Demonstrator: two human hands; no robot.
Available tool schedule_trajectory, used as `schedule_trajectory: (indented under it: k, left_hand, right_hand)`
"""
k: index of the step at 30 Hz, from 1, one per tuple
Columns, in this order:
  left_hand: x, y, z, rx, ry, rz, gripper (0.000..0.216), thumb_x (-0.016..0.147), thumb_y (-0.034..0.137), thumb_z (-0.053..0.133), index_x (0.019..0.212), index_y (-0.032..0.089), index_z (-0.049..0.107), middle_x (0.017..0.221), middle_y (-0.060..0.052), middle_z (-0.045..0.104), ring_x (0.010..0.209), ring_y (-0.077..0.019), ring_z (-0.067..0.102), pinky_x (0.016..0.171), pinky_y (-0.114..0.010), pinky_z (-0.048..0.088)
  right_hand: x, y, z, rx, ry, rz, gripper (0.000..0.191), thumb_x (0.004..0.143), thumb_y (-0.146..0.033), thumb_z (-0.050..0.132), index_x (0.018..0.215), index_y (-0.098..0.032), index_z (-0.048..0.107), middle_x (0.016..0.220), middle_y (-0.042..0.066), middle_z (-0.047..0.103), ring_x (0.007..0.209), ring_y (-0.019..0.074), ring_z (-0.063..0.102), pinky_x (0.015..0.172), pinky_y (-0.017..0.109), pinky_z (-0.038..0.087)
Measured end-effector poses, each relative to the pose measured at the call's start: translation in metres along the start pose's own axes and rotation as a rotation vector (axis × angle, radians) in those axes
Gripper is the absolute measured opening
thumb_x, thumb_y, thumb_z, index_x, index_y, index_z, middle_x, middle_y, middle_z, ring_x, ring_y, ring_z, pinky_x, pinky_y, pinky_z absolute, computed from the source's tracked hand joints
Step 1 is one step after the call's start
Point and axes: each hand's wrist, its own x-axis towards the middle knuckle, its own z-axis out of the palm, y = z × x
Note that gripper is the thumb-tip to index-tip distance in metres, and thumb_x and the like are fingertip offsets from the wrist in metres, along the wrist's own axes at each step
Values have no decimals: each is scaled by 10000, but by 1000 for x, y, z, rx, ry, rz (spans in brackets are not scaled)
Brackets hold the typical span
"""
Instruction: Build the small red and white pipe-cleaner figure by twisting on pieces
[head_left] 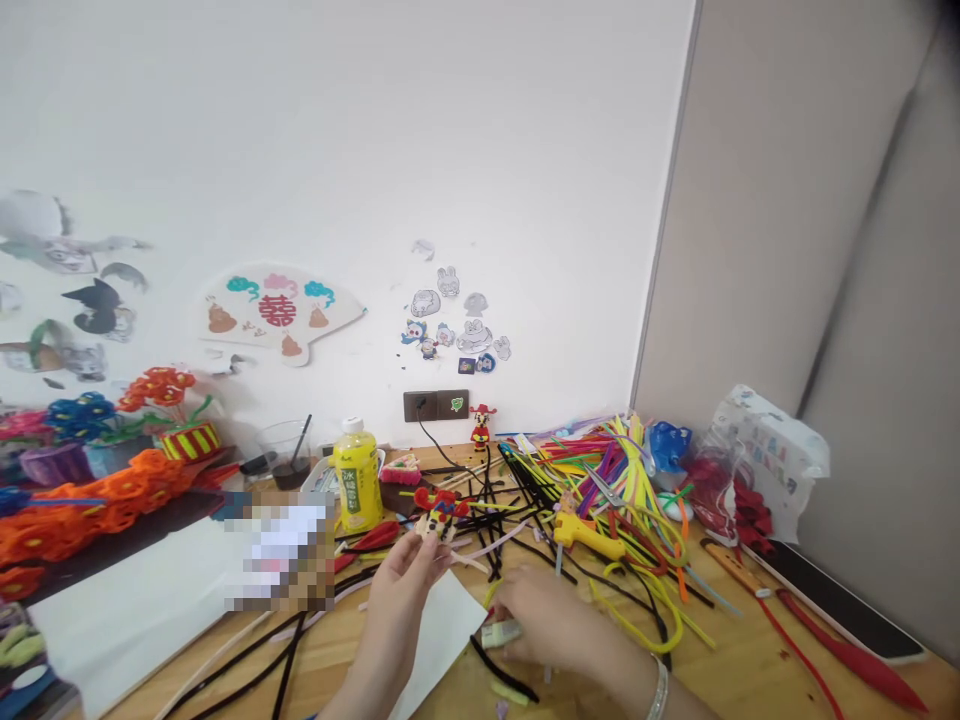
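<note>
My left hand point(401, 580) is raised over the wooden table point(750, 670), fingers pinched on a small red and tan pipe-cleaner figure point(439, 510). My right hand point(551, 620), with a silver bangle on the wrist, rests lower on the table, fingers curled round a small pale stick-like object point(501, 633). A white sheet of paper point(442, 630) lies under and between both hands. A black pipe cleaner point(499, 668) curves on the table just below my right hand. A yellow glue gun point(585, 533) lies just beyond my right hand.
A big heap of coloured pipe cleaners point(615, 470) fills the table's far right. A yellow drink bottle point(357, 478) stands behind my left hand. Orange pipe-cleaner flowers point(97, 500) and potted ones sit left. A white plastic bag point(772, 450) and red strips lie right. Wall at back.
</note>
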Motion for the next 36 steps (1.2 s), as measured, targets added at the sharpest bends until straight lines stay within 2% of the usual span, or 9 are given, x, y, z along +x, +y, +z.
schedule_trajectory:
  k: [4,7,12,17,22,28,36]
  left_hand:
    - [7,4,-7,47,65,47,406,534,405,723,823,140,619,700,-8,628,625,-132,590,627,-236,482]
    - [12,8,-11,186,69,108,433,581,455,669,892,158,624,838,-40,652,750,-178,602,685,-266,478]
    - [11,18,-11,509,-10,192,394,648,462,587,919,182,640,1007,-61,655,970,-242,555,843,-327,423]
    - [8,27,-6,613,-101,250,326,628,430,600,845,201,678,994,-48,674,995,-250,548,899,-332,385]
    - [4,28,-2,594,-156,213,253,615,393,626,775,214,705,961,-51,686,972,-252,559,903,-322,377]
    - [-1,26,2,573,-187,184,224,579,382,660,726,224,717,890,-40,705,930,-268,569,910,-342,368]
    - [2,24,0,597,-239,195,190,613,376,643,714,232,714,834,-30,712,858,-241,597,813,-290,435]
  right_hand:
    - [0,0,-6,-1,-22,38,117,690,-234,559,774,-191,629,753,50,639,694,193,549,570,242,325]
    - [1,6,-14,140,34,129,190,804,-281,420,876,-191,571,793,52,622,694,173,541,590,243,331]
    - [12,22,-12,499,292,210,281,865,-382,293,901,-202,506,781,19,555,719,150,494,632,242,346]
    - [19,24,-1,812,483,234,352,837,-471,316,705,-187,478,660,-6,460,645,131,438,570,229,335]
    - [17,13,2,946,450,200,349,815,-455,352,590,-190,381,573,-37,358,531,99,337,482,217,268]
    - [15,4,-1,1003,385,142,321,800,-391,333,542,-202,309,517,-56,266,486,94,254,468,229,218]
    - [15,4,-3,881,418,164,300,770,-320,327,503,-208,246,500,-51,252,496,100,262,484,235,220]
